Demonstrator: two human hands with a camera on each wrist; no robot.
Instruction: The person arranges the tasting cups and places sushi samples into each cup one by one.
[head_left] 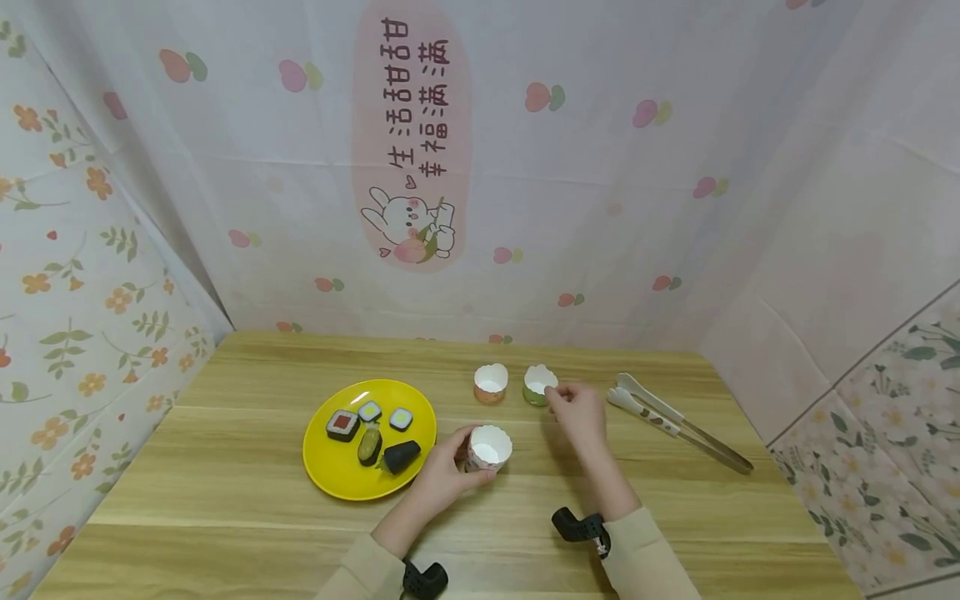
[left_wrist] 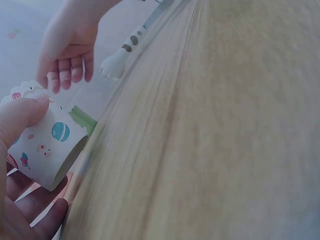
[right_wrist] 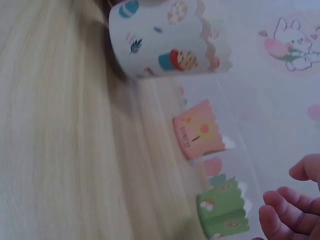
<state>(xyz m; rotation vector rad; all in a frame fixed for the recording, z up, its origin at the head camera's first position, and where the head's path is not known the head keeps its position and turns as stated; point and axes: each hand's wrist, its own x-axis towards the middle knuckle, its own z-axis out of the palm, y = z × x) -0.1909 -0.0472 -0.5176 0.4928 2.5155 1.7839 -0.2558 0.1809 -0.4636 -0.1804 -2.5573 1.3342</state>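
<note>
My left hand (head_left: 442, 477) grips a white paper baking cup (head_left: 491, 446) with a scalloped rim and small coloured prints. In the left wrist view, the thumb lies on the side of that cup (left_wrist: 50, 145), which is tilted. Beside a smaller green baking cup (head_left: 536, 398) hovers my right hand (head_left: 583, 421). Its fingers (right_wrist: 282, 210) are loosely curled with nothing between them, and the right wrist view shows a gap to the green cup (right_wrist: 224, 210). An orange baking cup (head_left: 490, 394) stands upright to the left of the green one.
On the left a yellow plate (head_left: 330, 467) bears several sushi pieces, among them a dark cone-shaped roll (head_left: 402, 457). Metal tongs (head_left: 656, 417) with white paw-shaped tips lie at the right. A printed curtain (head_left: 570, 233) hangs behind the wooden table (head_left: 225, 467).
</note>
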